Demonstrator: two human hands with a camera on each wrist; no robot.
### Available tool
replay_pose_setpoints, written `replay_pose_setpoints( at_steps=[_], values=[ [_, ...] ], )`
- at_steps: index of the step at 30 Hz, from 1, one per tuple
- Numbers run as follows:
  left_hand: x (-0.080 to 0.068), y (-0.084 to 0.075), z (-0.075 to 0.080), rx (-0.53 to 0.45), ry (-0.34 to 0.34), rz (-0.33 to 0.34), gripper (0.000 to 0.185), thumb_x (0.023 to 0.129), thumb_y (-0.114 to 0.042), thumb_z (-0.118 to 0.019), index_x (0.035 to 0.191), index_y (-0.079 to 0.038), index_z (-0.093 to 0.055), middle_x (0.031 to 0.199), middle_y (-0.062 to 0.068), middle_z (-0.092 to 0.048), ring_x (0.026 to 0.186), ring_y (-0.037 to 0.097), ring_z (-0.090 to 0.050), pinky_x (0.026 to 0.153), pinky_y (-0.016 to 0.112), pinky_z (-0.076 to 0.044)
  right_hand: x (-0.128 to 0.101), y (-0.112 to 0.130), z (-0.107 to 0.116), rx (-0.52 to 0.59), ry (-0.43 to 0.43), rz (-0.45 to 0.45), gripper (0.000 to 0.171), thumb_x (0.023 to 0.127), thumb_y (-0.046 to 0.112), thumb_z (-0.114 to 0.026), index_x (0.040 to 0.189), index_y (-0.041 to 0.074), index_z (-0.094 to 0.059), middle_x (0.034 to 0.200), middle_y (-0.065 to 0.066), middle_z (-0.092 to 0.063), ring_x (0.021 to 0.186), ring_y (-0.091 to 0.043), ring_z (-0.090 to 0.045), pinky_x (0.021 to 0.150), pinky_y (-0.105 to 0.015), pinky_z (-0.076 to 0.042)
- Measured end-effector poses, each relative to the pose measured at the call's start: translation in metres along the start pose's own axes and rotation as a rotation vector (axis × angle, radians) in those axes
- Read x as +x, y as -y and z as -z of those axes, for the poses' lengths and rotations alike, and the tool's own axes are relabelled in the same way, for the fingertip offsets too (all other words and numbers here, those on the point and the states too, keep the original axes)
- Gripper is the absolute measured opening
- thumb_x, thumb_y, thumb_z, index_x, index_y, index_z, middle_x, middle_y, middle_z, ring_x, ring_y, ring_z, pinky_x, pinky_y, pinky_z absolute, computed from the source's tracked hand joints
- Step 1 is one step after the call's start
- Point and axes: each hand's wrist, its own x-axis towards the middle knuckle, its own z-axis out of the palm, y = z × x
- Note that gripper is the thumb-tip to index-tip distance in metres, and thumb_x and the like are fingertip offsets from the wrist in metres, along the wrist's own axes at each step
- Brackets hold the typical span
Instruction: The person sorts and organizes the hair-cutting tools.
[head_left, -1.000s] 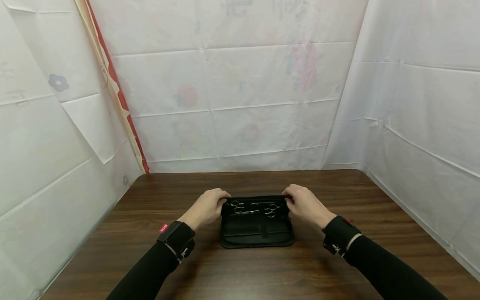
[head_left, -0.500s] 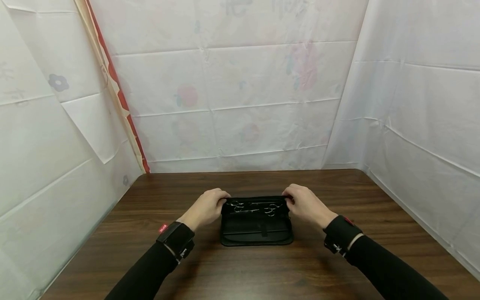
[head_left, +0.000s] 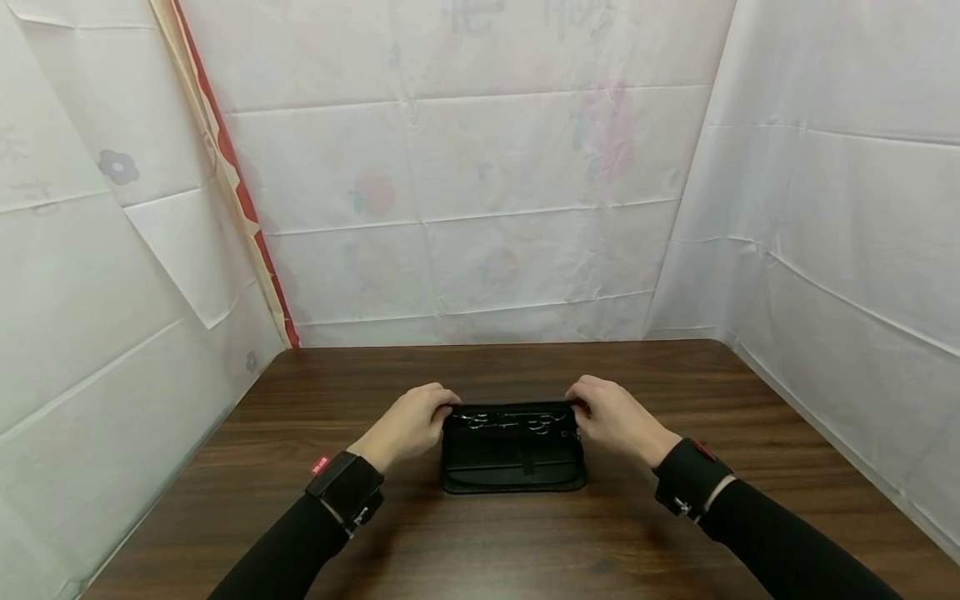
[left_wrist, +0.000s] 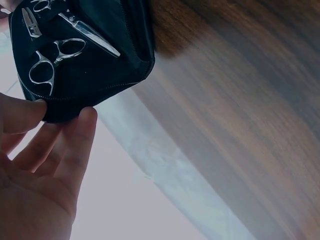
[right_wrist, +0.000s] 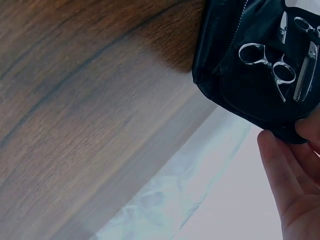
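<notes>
A black zip case (head_left: 487, 477) lies unfolded on the table, its far half lifted and tilted toward me. Both far corners of that raised half are pinched between thumb and fingers, the left one by my left hand (head_left: 407, 427), the right one by my right hand (head_left: 621, 423). Two pairs of silver scissors sit inside the raised half. In the left wrist view a blade (left_wrist: 92, 35) and finger rings show near my left thumb (left_wrist: 22, 114). In the right wrist view a toothed thinning blade (right_wrist: 306, 72) lies beside the finger rings. The near half rests flat.
The brown wood-grain table (head_left: 517, 550) extends around the case. White sheeting (head_left: 465, 200) hangs behind it and along both sides. A black band (head_left: 352, 487) with a small device is on each wrist, over black sleeves.
The raised far half has tipped further toward me, its top edge now lower, and the scissors look more foreshortened. Both hands have come down slightly with it, keeping their hold.
</notes>
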Motion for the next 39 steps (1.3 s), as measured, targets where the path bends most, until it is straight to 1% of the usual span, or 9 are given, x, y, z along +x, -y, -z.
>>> replay_pose_setpoints(
  at_steps=[7,10,14,21,29,36,39],
  values=[
    [-0.003,-0.003,0.002,0.005,0.001,-0.013,0.021,0.1,0.001,-0.059,0.115,-0.004,-0.073,0.107,0.006,-0.069,0.1,0.023,-0.067,0.086,0.04,-0.056,-0.004,0.003,0.001,-0.001,-0.012,0.018,0.017,0.092,-0.005,-0.067,0.104,0.006,-0.07,0.096,0.001,-0.063,0.08,-0.008,-0.056,0.07,-0.029,-0.051],
    [-0.004,-0.005,0.003,0.007,0.015,-0.016,0.021,0.1,0.0,-0.058,0.115,-0.005,-0.072,0.108,0.006,-0.069,0.101,0.023,-0.067,0.087,0.04,-0.056,-0.005,0.004,0.002,-0.007,-0.016,0.027,0.018,0.091,-0.005,-0.067,0.104,0.007,-0.071,0.096,0.001,-0.063,0.079,-0.007,-0.055,0.07,-0.029,-0.05],
    [-0.006,-0.005,0.003,0.018,0.029,-0.035,0.02,0.1,0.0,-0.058,0.114,-0.004,-0.072,0.108,0.006,-0.068,0.101,0.024,-0.067,0.087,0.041,-0.055,-0.008,0.005,0.002,-0.023,-0.018,0.053,0.018,0.09,-0.005,-0.068,0.104,0.007,-0.07,0.095,0.001,-0.062,0.078,-0.007,-0.054,0.068,-0.028,-0.05],
    [-0.011,-0.006,0.002,0.032,0.035,-0.049,0.02,0.1,0.0,-0.059,0.112,-0.006,-0.072,0.108,0.003,-0.068,0.103,0.021,-0.067,0.089,0.04,-0.055,-0.012,0.004,0.001,-0.007,-0.007,0.091,0.018,0.088,-0.006,-0.068,0.101,0.008,-0.07,0.094,0.001,-0.062,0.078,-0.006,-0.053,0.068,-0.026,-0.05],
    [-0.018,-0.009,0.005,0.018,0.061,-0.071,0.02,0.098,0.0,-0.059,0.111,-0.007,-0.072,0.106,0.002,-0.067,0.097,0.019,-0.066,0.083,0.038,-0.056,-0.018,0.004,0.003,-0.01,0.007,0.157,0.019,0.086,-0.006,-0.072,0.1,0.008,-0.069,0.096,0.002,-0.06,0.079,-0.007,-0.057,0.068,-0.024,-0.052],
    [-0.02,-0.011,0.006,0.02,0.088,-0.06,0.022,0.096,0.001,-0.059,0.11,-0.009,-0.072,0.105,0.0,-0.066,0.09,0.013,-0.062,0.079,0.034,-0.054,-0.02,0.004,0.004,0.017,0.039,0.166,0.018,0.088,-0.003,-0.073,0.1,0.011,-0.07,0.096,0.003,-0.061,0.081,-0.006,-0.06,0.069,-0.024,-0.053],
    [-0.02,-0.01,0.006,0.015,0.107,-0.068,0.021,0.095,0.001,-0.06,0.11,-0.007,-0.072,0.105,0.002,-0.065,0.088,0.013,-0.061,0.078,0.033,-0.054,-0.021,0.005,0.005,0.036,0.056,0.167,0.016,0.089,0.0,-0.073,0.101,0.011,-0.07,0.098,0.004,-0.062,0.082,-0.006,-0.06,0.069,-0.025,-0.053]
  ],
)
